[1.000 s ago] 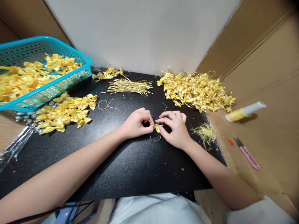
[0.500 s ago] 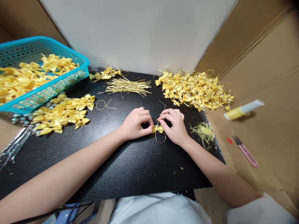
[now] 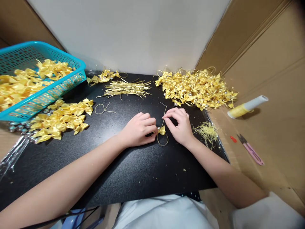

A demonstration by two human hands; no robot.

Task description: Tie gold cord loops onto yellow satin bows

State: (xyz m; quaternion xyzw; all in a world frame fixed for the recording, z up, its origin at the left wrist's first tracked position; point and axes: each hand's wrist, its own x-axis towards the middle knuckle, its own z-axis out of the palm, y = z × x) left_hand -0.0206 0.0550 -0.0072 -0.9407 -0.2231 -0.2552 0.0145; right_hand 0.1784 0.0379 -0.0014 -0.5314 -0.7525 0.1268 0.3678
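My left hand [image 3: 142,129] is closed on the left side of a small yellow ribbon bow [image 3: 162,130], low over the black tabletop. A silver bead sits at the bow's middle, and a gold cord loop [image 3: 163,145] hangs from it toward me. My right hand [image 3: 179,126] pinches the gold cord [image 3: 163,122] between thumb and fingertips just above the bow. The cord's loose end runs on past these fingers, away from me. Part of the bow is hidden behind my left fingers.
A teal basket [image 3: 47,87] of yellow bows stands at left, with loose bows [image 3: 63,119] and silver beads [image 3: 20,125] before it. Cut gold cords [image 3: 127,88] lie at the back beside a heap of corded bows [image 3: 195,87]. Trimmings [image 3: 206,132] and pink snips [image 3: 251,150] are at right.
My right fingers have moved off the bow's right side and now pinch the cord above it. The left hand has closed further over the bow's left side. The view has shifted slightly.
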